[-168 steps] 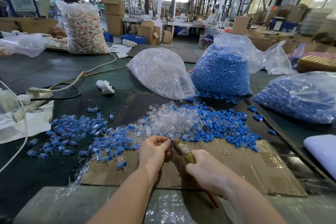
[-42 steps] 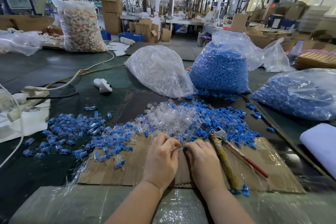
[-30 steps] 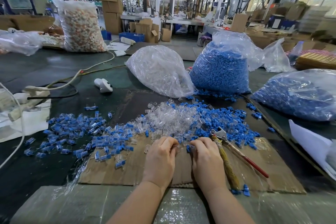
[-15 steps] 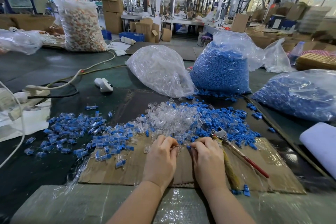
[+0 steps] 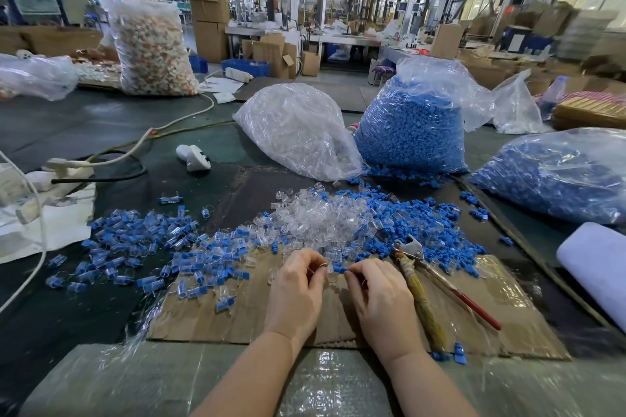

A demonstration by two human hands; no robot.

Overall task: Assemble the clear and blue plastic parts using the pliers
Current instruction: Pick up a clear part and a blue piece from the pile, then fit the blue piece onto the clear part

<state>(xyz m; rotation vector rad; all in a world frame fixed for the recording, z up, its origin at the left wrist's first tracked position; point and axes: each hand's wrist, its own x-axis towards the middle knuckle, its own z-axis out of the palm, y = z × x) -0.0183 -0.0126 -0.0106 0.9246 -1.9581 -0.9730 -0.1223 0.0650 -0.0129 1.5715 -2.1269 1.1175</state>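
Two hands at work over the cardboard sheet (image 5: 237, 322): the left hand (image 5: 298, 294) pinches a clear part (image 5: 329, 268), the right hand (image 5: 379, 298) pinches a blue part (image 5: 339, 269), fingers curled, the two pieces meeting between them. One pair of pliers (image 5: 420, 284) lies untouched just right of the right hand. Three bulging bags stand far: one clear bag (image 5: 298, 132), two blue bags (image 5: 410, 125), (image 5: 555, 176). Loose parts are too many to count.

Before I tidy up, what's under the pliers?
The pliers lie on the cardboard sheet, with their head over scattered blue parts. Whatever sits directly beneath the handles is hidden.
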